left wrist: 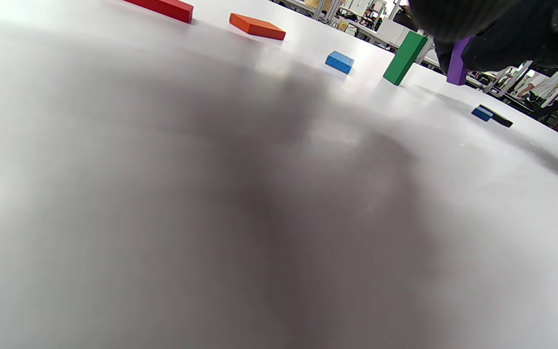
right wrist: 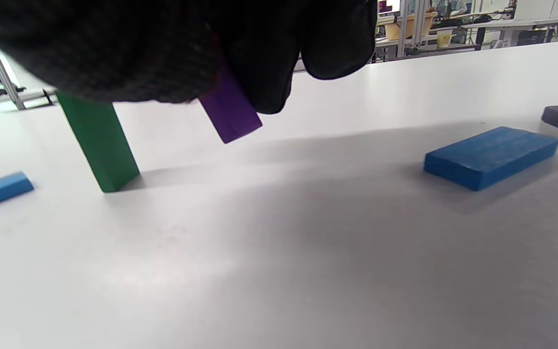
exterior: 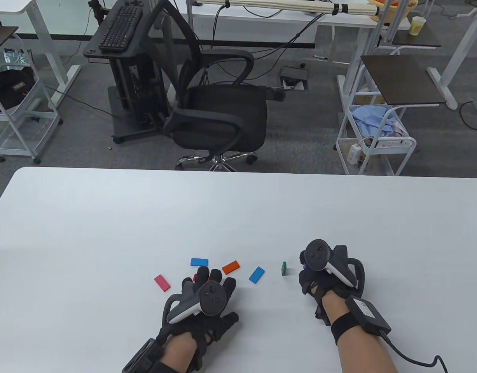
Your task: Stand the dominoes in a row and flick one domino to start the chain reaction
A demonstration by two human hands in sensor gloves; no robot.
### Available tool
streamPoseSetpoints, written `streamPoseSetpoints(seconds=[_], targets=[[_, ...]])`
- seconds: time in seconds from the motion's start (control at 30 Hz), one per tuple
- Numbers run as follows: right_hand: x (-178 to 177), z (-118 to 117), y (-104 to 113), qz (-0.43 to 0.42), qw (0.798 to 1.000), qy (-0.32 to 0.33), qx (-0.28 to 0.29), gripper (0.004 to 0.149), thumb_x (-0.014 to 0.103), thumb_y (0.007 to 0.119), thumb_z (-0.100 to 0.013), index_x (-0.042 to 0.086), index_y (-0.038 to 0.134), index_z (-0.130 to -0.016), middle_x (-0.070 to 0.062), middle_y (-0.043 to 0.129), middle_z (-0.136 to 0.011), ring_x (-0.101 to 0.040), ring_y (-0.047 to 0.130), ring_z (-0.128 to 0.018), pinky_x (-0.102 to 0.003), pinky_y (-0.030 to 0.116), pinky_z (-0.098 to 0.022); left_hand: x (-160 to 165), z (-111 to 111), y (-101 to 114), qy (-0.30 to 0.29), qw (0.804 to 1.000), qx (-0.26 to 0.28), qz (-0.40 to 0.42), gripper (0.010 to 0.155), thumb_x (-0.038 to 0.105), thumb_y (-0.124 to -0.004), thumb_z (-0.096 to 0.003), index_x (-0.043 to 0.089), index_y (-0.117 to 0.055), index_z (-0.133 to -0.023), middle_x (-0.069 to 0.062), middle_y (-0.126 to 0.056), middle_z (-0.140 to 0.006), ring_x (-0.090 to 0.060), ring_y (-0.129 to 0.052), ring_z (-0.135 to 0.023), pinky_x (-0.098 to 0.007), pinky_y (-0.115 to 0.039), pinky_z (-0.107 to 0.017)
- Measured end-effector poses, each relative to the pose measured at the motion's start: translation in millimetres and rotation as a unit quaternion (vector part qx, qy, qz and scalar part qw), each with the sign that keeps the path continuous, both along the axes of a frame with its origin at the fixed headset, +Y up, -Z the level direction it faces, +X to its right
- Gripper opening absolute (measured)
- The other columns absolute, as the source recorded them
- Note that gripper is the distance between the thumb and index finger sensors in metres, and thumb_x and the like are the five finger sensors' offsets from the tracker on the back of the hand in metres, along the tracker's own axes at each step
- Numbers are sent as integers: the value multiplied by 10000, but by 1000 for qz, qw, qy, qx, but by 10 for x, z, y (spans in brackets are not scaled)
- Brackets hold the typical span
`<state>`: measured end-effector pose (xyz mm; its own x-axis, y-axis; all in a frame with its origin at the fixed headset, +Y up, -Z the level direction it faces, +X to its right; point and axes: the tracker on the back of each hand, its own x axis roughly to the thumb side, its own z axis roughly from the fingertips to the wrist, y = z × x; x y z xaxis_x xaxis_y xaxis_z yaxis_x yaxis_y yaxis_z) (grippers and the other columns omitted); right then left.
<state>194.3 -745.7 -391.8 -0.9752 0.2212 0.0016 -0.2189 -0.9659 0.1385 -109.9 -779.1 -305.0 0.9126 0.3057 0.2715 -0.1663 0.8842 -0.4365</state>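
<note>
Right wrist view: right hand (right wrist: 172,53) fingers pinch purple domino (right wrist: 230,114), tilted, lifted off table, right of upright green domino (right wrist: 99,140).
Table view: purple barely visible; left hand (exterior: 207,299) flat, fingers relaxed.

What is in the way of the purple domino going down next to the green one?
Nothing visible. The right hand holds the purple domino tilted above the table, and the spot beside the standing green domino looks bare.

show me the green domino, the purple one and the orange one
green domino (right wrist: 99,145), right wrist view, on its broad front face, standing upright
purple domino (right wrist: 230,114), right wrist view, on its lower end below the gloved fingers, off the table
orange domino (exterior: 230,267), table view, on its flat top face
</note>
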Motion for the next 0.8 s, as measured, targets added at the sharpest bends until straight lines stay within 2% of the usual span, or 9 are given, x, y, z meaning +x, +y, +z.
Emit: streamPoseSetpoints(seconds=[0.1,0.37,0.8], targets=[[-14,-17,10,-31,999,-2,11,517,288,853,-460,237,592,-903,-82,761,-926,-394,597,-897,-656,258,-736,-3,-1,0,1,1000,0,1,808,622,-592,-467,344,-107,-1051,-62,82,-1121,-351,184,-984,-683,20,-657],[-56,-56,-53,-79,997,-14,-3,511,250,851,-471,241,586,-908,-83,760,-936,-403,573,-921,-655,249,-735,-5,-3,2,2,1000,-2,2,808,622,-593,-467,344,-109,-1052,-63,82,-1121,-351,184,-985,-683,21,-657],[-75,-70,-180,-73,997,-13,-30,528,277,863,-471,237,578,-914,-90,762,-932,-408,567,-919,-659,238,-731,-5,-1,6,2,1000,-4,0,808,622,-593,-468,344,-108,-1052,-63,83,-1121,-352,184,-984,-683,21,-656]])
